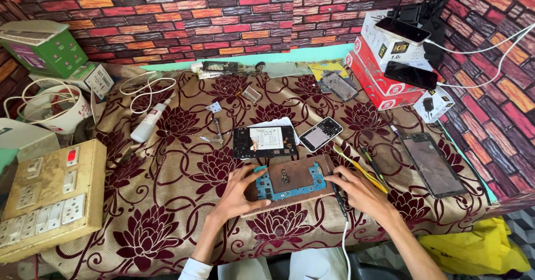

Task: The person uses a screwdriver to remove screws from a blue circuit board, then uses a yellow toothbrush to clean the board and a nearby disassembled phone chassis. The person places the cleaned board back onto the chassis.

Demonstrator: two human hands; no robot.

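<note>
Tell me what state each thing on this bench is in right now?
Blue circuit board: bare, flat on the wooden block.
Opened phone: back off, insides showing.
Small phone: face up, screen lit.
Left hand: pressing the board.
Right hand: holding a corded tool.

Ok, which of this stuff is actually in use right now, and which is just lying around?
In use: left hand steadying the blue circuit board on the wooden block; right hand holding a corded black tool.

Lying about: opened phone body, small phone, dark screen panel, white bottle, switchboard, red boxes.
</note>
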